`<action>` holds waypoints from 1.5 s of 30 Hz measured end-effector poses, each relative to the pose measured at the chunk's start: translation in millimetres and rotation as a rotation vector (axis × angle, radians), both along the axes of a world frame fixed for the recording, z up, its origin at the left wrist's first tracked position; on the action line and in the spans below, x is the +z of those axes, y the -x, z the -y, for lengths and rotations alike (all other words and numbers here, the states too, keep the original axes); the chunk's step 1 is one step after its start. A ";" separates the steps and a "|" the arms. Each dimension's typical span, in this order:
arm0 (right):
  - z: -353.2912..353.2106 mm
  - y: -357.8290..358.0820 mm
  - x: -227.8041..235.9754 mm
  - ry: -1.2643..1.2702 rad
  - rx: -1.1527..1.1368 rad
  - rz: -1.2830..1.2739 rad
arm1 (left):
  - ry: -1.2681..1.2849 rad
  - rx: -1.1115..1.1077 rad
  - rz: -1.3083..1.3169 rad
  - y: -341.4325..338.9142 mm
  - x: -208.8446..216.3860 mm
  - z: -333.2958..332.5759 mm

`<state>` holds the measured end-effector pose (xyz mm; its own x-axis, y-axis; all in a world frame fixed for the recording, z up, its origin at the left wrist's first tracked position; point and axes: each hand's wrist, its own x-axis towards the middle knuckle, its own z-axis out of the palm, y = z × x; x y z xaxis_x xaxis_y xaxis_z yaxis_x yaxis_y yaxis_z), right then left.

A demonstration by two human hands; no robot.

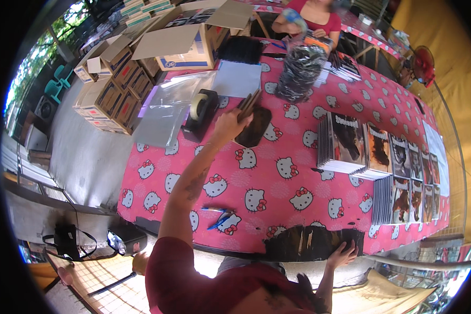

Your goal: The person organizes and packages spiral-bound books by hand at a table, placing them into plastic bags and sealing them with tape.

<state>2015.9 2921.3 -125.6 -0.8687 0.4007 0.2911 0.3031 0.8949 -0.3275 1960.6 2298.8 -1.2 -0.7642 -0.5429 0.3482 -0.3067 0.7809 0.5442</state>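
My left hand (228,127) reaches out over the table with its fingers closed round several thin, stiff brown pieces (250,102), held upright on edge; I cannot tell whether they are wood or cardboard. Directly beside them a dark brown, worn rectangular slab (255,127) lies on the tablecloth. A black tape dispenser (200,116) with a roll of tape stands just left of that hand. Down at the table's near edge my right hand (343,254) rests on a torn black patch (313,242), fingers spread and holding nothing.
Stacks of dark-covered booklets (345,144) stand at the right on the pink tablecloth (285,209). Clear plastic sheets (165,112) lie at the left, near cardboard boxes (180,47). Blue pen-like tools (220,220) lie nearby. Across the table, a person (319,18) sits behind a black plastic-wrapped bundle (301,73).
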 end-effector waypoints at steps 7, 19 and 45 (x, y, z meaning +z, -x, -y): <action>-3.7 6.2 -1.5 -0.050 0.045 -0.019 | 0.330 0.213 0.085 1.4 -88.7 63.3; -0.8 8.6 -2.4 -0.067 0.018 0.008 | -0.345 0.033 0.062 -5.2 -44.3 29.5; -13.1 3.5 -11.7 -0.040 0.014 -0.003 | -0.090 0.594 -0.029 -137.6 -26.5 -7.7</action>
<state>2012.4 2934.4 -137.3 -0.8732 0.3768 0.3089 0.2898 0.9113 -0.2924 2098.2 2306.5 -27.7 -0.3115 -0.9024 0.2978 -0.6606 0.4309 0.6148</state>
